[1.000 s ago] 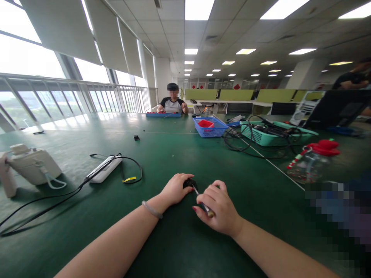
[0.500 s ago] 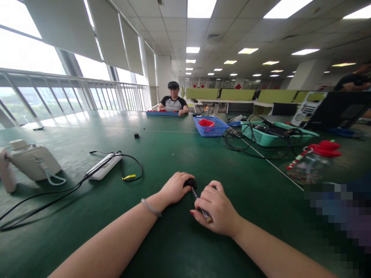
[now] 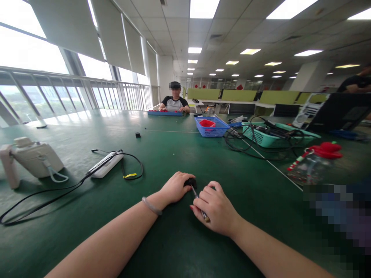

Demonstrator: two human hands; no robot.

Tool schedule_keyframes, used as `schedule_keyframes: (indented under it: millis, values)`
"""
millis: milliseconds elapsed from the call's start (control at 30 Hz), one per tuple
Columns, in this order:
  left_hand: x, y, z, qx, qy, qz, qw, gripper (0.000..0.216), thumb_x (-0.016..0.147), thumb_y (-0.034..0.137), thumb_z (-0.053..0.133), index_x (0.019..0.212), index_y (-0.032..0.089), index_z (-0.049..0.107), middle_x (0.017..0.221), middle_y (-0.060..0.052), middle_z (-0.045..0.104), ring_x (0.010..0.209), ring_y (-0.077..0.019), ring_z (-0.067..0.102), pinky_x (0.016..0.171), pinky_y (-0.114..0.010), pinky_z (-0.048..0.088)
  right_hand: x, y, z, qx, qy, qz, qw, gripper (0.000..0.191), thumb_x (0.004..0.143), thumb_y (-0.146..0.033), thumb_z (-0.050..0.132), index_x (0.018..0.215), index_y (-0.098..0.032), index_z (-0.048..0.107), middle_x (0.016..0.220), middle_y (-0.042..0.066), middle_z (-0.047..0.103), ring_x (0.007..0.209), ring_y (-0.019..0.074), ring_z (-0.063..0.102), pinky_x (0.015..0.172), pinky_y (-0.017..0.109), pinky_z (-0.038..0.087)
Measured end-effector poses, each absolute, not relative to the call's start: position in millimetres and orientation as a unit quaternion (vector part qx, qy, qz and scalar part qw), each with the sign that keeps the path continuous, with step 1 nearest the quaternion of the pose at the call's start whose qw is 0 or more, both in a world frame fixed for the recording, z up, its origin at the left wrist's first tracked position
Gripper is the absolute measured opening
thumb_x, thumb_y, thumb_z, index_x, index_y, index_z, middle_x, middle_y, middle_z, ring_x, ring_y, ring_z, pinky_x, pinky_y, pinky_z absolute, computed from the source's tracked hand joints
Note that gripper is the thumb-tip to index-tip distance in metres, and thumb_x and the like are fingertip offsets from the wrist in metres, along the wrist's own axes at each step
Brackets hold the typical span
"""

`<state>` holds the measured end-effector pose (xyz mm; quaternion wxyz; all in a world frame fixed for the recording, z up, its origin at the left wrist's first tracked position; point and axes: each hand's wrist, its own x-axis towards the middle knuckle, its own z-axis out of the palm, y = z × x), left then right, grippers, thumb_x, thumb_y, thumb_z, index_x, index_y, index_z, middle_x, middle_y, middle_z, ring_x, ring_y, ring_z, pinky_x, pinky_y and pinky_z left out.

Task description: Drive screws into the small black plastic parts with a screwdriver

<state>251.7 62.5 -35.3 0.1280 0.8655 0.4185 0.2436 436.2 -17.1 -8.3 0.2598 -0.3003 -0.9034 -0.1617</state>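
Note:
On the green table, my left hand (image 3: 175, 187) is closed around a small black part (image 3: 191, 182), partly covered by my fingers; its exact kind does not show. My right hand (image 3: 216, 208) grips a screwdriver (image 3: 195, 192) with a thin metal shaft, and the brownish end of its handle (image 3: 206, 218) sticks out below the fingers. The shaft's tip meets the black part, or lies right at it. Both hands are close together near the front of the table.
To the left are a power strip (image 3: 107, 164) with black cables and a beige bottle (image 3: 39, 156). Farther right stand a blue basket (image 3: 213, 131), a teal basket (image 3: 257, 139) with cables, and a red-lidded jar (image 3: 311, 166). A person (image 3: 174, 101) sits at the far end.
Right hand and screwdriver have turned slightly, the handle end shifting a little up and left. The left hand keeps hold of the black part. The whole view has shifted slightly.

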Motion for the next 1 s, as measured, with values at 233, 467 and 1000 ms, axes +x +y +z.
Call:
schedule_keyframes:
  millis: [233,467,1000]
  values:
    - [252,62,-35,0.865,0.417,0.249,0.128,0.041,0.081,0.021,0.062,0.122,0.023,0.059,0.120,-0.003,0.066,0.112,-0.0233,0.056,0.102,-0.038,0.042,430,-18,-14,-0.303,-0.915,-0.153,0.221,0.020,0.089,-0.028,0.052,0.072,-0.020,0.059,0.069,0.002,0.057,0.071,0.0174,0.046,0.085,0.040,0.034]
    - [252,64,-34,0.864,0.423,0.239,0.131,0.040,0.082,0.023,0.061,0.122,0.023,0.060,0.120,-0.002,0.067,0.110,-0.0240,0.056,0.100,-0.038,0.043,438,-9,-17,-0.319,-0.894,-0.105,0.298,0.023,0.092,-0.024,0.048,0.072,-0.018,0.059,0.068,0.002,0.054,0.068,0.0155,0.045,0.081,0.036,0.035]
    - [252,61,-33,0.863,0.429,0.236,0.127,0.044,0.082,0.020,0.059,0.126,0.025,0.057,0.117,-0.003,0.067,0.108,-0.0234,0.057,0.098,-0.037,0.045,435,-11,-16,-0.299,-0.894,-0.166,0.288,0.025,0.093,-0.027,0.050,0.073,-0.019,0.060,0.067,0.000,0.054,0.067,0.0142,0.044,0.081,0.035,0.035]
